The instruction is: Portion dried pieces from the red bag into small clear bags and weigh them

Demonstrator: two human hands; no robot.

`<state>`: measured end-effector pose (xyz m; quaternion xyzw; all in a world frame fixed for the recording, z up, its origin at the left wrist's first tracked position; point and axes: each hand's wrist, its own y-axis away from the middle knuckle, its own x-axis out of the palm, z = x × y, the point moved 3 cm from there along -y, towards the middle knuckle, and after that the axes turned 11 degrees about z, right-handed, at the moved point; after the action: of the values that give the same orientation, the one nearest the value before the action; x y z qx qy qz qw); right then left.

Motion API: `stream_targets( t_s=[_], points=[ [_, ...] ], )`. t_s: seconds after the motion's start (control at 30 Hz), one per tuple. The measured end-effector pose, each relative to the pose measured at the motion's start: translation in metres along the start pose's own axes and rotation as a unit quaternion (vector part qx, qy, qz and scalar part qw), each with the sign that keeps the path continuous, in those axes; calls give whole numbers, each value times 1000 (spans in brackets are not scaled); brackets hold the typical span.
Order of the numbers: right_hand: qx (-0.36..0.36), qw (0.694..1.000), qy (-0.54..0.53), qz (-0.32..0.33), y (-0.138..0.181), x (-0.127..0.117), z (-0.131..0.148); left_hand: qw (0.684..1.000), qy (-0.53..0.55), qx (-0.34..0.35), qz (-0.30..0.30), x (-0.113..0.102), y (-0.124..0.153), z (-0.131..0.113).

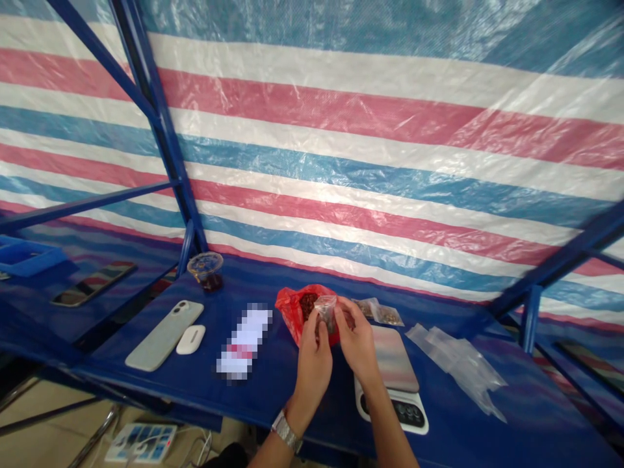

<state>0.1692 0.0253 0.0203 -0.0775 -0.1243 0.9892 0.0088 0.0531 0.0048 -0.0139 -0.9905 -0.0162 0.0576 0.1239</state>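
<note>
Both hands pinch a small clear plastic bag (325, 307) by its two sides, holding it over an open red plastic bag (291, 312). My left hand (314, 354) has closed fingers on the near left side; a metal-banded watch circles that wrist. My right hand (355, 335) grips the opposite side. Small dark brown pieces (308, 303) show inside the red bag. What the clear bag contains is partly hidden by the fingers. Under and beside my right forearm lies a white kitchen scale (397, 364) with a metal plate and dark button panel.
Filled clear bags (389, 316) lie behind the scale, and flat clear bags (455, 364) to its right. A phone with a blurred screen (244, 343), an earphone case (190, 339), a pale phone (164, 335) and a lidded cup (207, 272) stand left. Blue frame bars (163, 130) flank the striped sheet.
</note>
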Motion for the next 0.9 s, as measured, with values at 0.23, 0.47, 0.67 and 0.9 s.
stream_targets(
  t_s=[0.23,0.47,0.67,0.9],
  points=[
    [-29,999,-23,11,7,-21,17,993,-80,44,69,0,6,-26],
    [18,1000,5,-5,15,-80,14,983,-105,30,151,2,14,-31],
    [96,969,226,-28,28,-144,-26,981,-116,21,156,-1,13,-27],
    [86,943,304,-101,33,-168,-30,977,-126,43,168,2,11,-23]
  ],
)
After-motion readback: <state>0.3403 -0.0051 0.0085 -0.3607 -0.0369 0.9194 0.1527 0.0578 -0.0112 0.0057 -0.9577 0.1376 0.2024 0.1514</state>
